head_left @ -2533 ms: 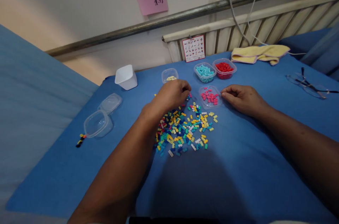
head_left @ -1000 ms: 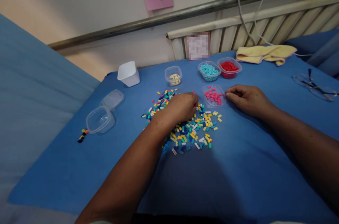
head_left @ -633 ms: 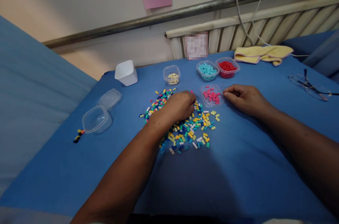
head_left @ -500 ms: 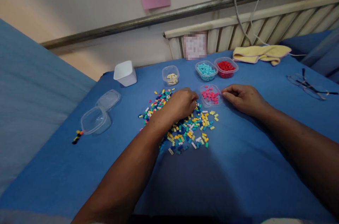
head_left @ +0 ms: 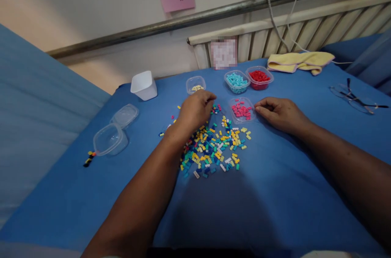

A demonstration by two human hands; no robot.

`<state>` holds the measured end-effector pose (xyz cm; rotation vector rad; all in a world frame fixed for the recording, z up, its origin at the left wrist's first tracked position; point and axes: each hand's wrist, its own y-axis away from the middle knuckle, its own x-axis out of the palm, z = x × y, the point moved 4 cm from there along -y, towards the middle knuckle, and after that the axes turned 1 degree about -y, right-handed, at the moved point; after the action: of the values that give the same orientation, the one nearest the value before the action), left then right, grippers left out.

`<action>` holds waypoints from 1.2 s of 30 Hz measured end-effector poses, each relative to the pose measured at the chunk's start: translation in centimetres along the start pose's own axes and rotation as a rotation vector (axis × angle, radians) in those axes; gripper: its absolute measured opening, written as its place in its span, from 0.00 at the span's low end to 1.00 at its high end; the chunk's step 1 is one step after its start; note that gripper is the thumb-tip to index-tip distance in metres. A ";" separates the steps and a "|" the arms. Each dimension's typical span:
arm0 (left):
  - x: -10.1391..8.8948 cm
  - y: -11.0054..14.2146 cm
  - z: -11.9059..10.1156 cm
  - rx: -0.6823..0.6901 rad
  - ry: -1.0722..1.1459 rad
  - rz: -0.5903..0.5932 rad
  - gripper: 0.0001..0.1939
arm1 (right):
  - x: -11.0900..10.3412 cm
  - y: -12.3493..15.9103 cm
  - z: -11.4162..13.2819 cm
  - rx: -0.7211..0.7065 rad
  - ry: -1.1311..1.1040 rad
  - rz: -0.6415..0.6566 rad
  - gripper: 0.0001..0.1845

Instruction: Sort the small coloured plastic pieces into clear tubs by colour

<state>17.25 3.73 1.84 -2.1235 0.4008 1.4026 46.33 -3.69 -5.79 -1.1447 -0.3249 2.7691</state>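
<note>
Small toy building bricks in mixed colours [head_left: 214,146] lie in a loose pile on the blue cloth. My left hand [head_left: 195,110] is over the far side of this pile, its fingers bent downward and closed; whatever they hold is hidden. Pink bricks [head_left: 241,110] sit in a shallow clear plastic container [head_left: 233,119] to the right of the pile. At that container's right edge, my right hand [head_left: 282,113] rests on the cloth with thumb and curled fingers closed on the rim.
Behind stand clear tubs of cream bricks [head_left: 197,88], light blue bricks [head_left: 237,80] and red bricks [head_left: 259,77]. Leftward are a white tub [head_left: 144,86], a clear tub [head_left: 110,140], a clear lid [head_left: 125,115] and a small figure [head_left: 89,159]. Glasses [head_left: 356,97] and a yellow cloth [head_left: 301,62] lie right.
My left hand has moved left and away from me, from beside the pink bricks' container to the far side of the pile. My right hand has stayed at the container's edge.
</note>
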 end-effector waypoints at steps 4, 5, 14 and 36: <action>-1.0 -0.1 2.7 -0.115 -0.002 -0.020 0.15 | 0.0 0.0 -0.1 0.008 0.008 -0.013 0.12; -0.9 -0.1 2.9 -0.121 -0.001 0.000 0.15 | 0.0 0.0 -0.1 0.011 0.013 -0.016 0.12; 1.6 -0.2 -0.2 -0.054 -0.253 0.284 0.17 | 0.0 -0.1 0.0 0.038 0.026 0.004 0.14; 0.6 -0.3 -1.6 -0.079 -0.270 0.206 0.14 | 0.0 -0.1 0.3 0.004 0.008 -0.003 0.13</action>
<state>18.82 3.09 1.86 -1.9606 0.4736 1.8231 46.11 -3.67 -5.55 -1.1533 -0.3204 2.7609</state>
